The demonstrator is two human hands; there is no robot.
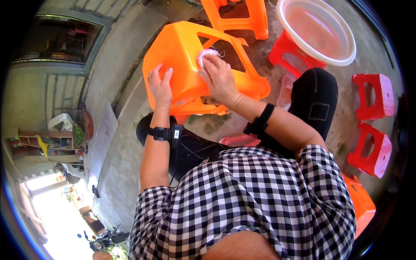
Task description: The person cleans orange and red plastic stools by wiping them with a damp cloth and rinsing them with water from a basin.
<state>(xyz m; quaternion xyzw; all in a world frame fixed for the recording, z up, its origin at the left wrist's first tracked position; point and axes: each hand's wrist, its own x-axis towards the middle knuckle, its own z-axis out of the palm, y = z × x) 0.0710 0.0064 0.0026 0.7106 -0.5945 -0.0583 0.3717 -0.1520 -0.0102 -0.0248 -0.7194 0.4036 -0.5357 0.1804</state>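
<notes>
On the concrete floor (125,173): one orange stool (171,52), tipped over in front of the wearer, seat face toward the left, legs toward the right.
Step in hand: rubbing down the stool, as I judge it; the pink mesh (205,55) sits where the seat meets the cut-out side.
Left hand (160,89): I have it against the seat face, fingers loosely spread, thumb well parted from the rest. They grip nothing that I can see; the palm looks to brace the plastic.
Right hand (220,80): I have it over the mesh, fingers drawn in narrow around the bunched strands, pressing them to the stool. A few loose loops stick out past the fingertips. How much is tucked under the palm, I cannot tell.
Next move: calls, I think, for firm strokes along that edge, left hand steadying; the smooth shell may skid if the brace slackens.
Water side: white basin (336,60) on a red stool (286,55), within view up and right; likely the place for a rinse.
Stool beyond: a second orange stool (255,22), just past the one in work.
</notes>
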